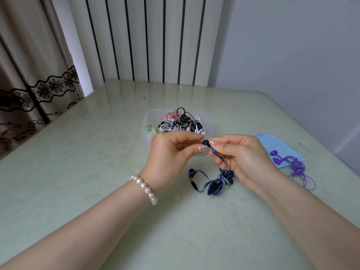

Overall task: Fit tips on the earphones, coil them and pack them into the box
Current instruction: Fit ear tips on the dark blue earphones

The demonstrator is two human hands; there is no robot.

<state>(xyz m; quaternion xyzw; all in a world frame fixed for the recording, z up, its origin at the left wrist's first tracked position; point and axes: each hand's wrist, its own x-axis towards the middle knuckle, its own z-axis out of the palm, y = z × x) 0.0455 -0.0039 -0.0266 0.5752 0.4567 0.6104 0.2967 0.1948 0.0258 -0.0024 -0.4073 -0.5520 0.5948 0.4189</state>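
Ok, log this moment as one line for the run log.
step: tip fitting | left hand: on black tip | right hand: holds blue earphones | box: open

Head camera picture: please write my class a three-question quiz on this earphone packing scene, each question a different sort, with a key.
1. True or false: the purple earphones lie inside the clear box.
2. Which earphones is the person working on? A) purple B) blue C) white
3. Fill in: the blue lid lies on the table to the ____ of the box.

Key:
1. False; they lie partly on the lid, outside the box.
2. B; the left hand and right hand pinch one bud with its black tip, while the rest of the blue earphones lies on the table.
3. right
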